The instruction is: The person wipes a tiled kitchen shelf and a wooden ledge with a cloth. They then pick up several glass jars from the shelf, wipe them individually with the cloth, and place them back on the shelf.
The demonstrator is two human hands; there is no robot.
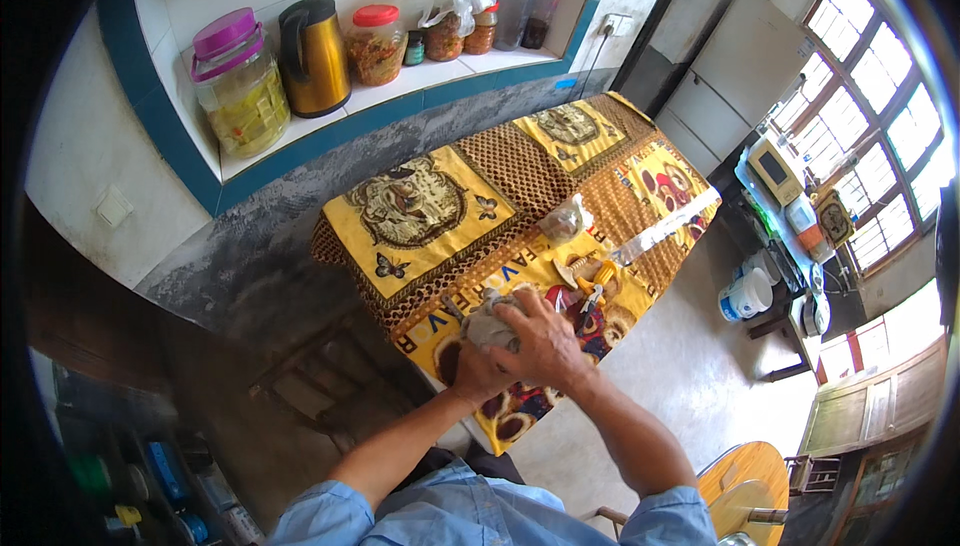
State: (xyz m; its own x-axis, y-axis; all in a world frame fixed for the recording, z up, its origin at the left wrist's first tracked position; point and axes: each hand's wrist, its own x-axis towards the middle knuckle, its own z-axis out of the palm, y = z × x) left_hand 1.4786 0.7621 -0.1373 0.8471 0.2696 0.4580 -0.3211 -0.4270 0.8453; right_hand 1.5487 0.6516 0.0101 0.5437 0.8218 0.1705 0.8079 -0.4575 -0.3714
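Over the near part of a table with a patterned yellow and brown tablecloth (420,261), my left hand (480,377) holds a crumpled grey cloth (491,325) from below. My right hand (544,340) presses on the same cloth from the right, fingers bent over it. Whether something is inside the cloth is hidden. Just beyond my right hand lie yellow-handled pliers (598,283) and a pale spool-like object (570,272). A clear plastic bag (566,220) with something in it rests farther back, beside a long clear plastic strip (664,227).
A tiled wall niche (442,92) behind the table holds jars, bottles and a gold thermal jug (315,58). A wooden chair (322,373) stands at the table's left. At right are white buckets (745,295), a side table with a microwave (776,171) and a round wooden tabletop (765,471).
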